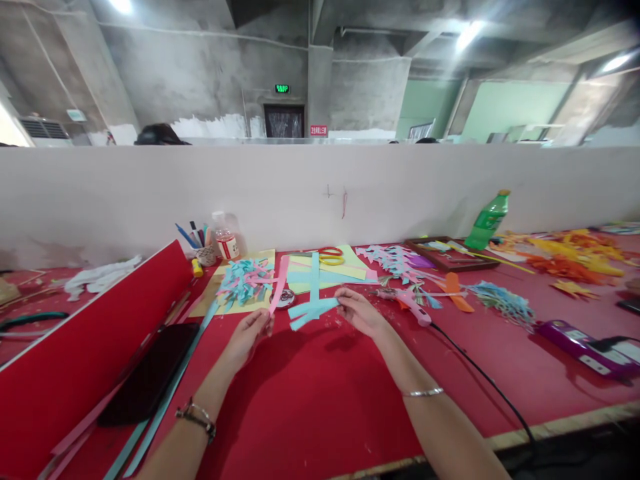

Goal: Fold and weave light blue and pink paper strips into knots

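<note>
From view centre, I had the left hand [254, 325] pinching a pink strip [280, 285] at seven o'clock, the right hand [357, 310] blue strips [315, 308] at six; I judged this positioning, next requiring alignment.

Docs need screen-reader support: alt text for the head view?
A person's left hand holds a pink strip, their right hand light-blue strips, above a red table. Nearby lie scissors, a pink glue gun and fringed paper; farther back is a green bottle.
</note>
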The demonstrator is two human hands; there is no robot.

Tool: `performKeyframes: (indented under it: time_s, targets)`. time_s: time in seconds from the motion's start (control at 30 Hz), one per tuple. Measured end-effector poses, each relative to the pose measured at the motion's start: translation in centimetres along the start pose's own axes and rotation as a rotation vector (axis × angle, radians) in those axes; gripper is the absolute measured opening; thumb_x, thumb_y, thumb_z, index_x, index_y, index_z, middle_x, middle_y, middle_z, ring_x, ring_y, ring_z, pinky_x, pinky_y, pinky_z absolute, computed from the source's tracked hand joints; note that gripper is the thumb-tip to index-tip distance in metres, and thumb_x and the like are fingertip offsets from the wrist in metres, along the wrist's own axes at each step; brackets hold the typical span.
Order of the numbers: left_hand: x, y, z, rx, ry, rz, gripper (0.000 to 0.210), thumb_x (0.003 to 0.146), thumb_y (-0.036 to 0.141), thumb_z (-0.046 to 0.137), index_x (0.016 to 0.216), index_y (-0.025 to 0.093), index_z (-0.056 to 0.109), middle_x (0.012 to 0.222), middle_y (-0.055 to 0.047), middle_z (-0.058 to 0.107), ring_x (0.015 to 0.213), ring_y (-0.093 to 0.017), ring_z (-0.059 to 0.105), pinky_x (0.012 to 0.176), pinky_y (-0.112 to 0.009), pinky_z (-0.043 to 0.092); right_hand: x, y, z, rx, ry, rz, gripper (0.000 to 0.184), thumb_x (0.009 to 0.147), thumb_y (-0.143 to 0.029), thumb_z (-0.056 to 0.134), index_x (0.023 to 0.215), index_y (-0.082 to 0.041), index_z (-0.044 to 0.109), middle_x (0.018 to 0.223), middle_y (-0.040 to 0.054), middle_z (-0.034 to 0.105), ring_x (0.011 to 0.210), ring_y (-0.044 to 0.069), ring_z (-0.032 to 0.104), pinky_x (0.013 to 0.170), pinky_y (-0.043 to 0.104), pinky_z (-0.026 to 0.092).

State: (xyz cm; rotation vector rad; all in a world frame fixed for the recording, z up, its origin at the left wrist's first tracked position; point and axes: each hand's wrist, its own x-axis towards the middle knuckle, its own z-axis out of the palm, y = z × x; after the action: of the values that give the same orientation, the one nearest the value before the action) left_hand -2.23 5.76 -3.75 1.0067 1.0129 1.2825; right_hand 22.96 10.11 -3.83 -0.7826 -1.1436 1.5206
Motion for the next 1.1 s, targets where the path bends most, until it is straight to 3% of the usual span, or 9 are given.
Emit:
performKeyframes:
  time_s: [0.1,0.3,0.43,0.53,0.63,0.7,0.8,1.0,1.1]
  targets:
    - [-0.4,-0.3,0.5,0.029,-0.051,0.025,0.023,0.061,0.035,0.06,0.065,0.014,0.05,0.056,0.004,0.047,0.049,-0.005,0.041,0.05,-0.017,0.033,0.0,0.0,-0.1,-0.197,0.004,-0.037,0.007,0.065,-0.023,0.048,0.069,-0.018,0.05,0.057,-0.0036,0.043,0.048,0.007,0.039,0.049,0.021,0.033]
    - [-1.1,0.4,1.0,0.246,-0.159,0.05,0.022,0.069,0.036,0.052,0.065,0.014,0.048,0.05,0.006,0.04,0.044,-0.004,0.032,0.043,-0.017,0.024,0.1,0.6,-0.7,-1.146,0.195,-0.333,0.013,0.067,-0.012,0.041,0.065,-0.018,0.052,0.072,0.0021,0.05,0.069,0.013,0.046,0.064,0.025,0.033]
    - [-0.9,0.3,0.8,0.35,-0.181,0.033,0.027,0.07,0.041,0.049,0.074,0.014,0.051,0.043,0.008,0.031,0.039,-0.004,0.025,0.04,-0.018,0.016,-0.1,0.7,-0.1,-1.398,0.335,-0.367,0.015,0.066,-0.011,0.044,0.071,-0.018,0.056,0.086,0.0058,0.051,0.086,0.018,0.044,0.078,0.034,0.027]
    - [-0.9,-0.1,0.8,0.342,-0.206,0.062,0.028,0.071,0.042,0.047,0.075,0.014,0.051,0.042,0.008,0.03,0.04,-0.004,0.025,0.041,-0.018,0.017,-0.3,0.3,0.9,-1.281,0.341,-0.371,0.015,0.07,-0.015,0.043,0.074,-0.019,0.056,0.086,0.0057,0.053,0.086,0.018,0.045,0.08,0.036,0.027]
    - [-1.0,-0.4,1.1,0.325,-0.216,0.099,0.029,0.071,0.043,0.047,0.074,0.015,0.05,0.042,0.008,0.029,0.04,-0.004,0.025,0.042,-0.018,0.018,-0.8,0.1,2.4,-0.954,0.002,-0.231,0.019,0.075,-0.024,0.038,0.073,-0.018,0.056,0.07,0.0025,0.054,0.07,0.014,0.049,0.068,0.028,0.035]
    - [-1.1,-0.4,1.5,0.347,-0.211,0.122,0.029,0.07,0.044,0.047,0.073,0.015,0.051,0.042,0.008,0.03,0.04,-0.005,0.025,0.042,-0.018,0.018,-1.2,0.3,3.6,-0.691,-0.28,-0.089,0.021,0.076,-0.029,0.04,0.086,-0.018,0.054,0.067,0.0005,0.053,0.063,0.011,0.049,0.062,0.025,0.037]
    - [-1.4,-0.3,2.3,0.427,-0.205,0.12,0.029,0.07,0.044,0.047,0.071,0.016,0.052,0.043,0.008,0.032,0.04,-0.005,0.027,0.042,-0.018,0.02,-1.9,0.9,5.3,-0.397,-0.483,0.009,0.032,0.072,-0.032,0.047,0.102,-0.021,0.046,0.075,-0.0008,0.053,0.057,0.007,0.046,0.057,0.022,0.037]
    - [-2.2,-0.3,3.5,0.556,-0.332,0.066,0.027,0.072,0.041,0.044,0.075,0.016,0.053,0.046,0.007,0.037,0.039,-0.005,0.032,0.04,-0.018,0.024,-2.1,1.3,6.4,-0.325,-0.324,-0.045,0.017,0.072,-0.031,0.048,0.078,-0.018,0.055,0.063,-0.0027,0.049,0.053,0.006,0.04,0.051,0.019,0.032]
    - [-2.2,-0.5,3.5,0.523,-0.31,0.033,0.03,0.071,0.041,0.046,0.089,0.017,0.05,0.052,0.007,0.041,0.038,-0.005,0.034,0.038,-0.017,0.027,-1.6,1.3,5.6,-0.372,-0.188,-0.041,0.016,0.07,-0.031,0.049,0.072,-0.017,0.056,0.053,-0.0046,0.042,0.048,0.006,0.037,0.047,0.019,0.028]
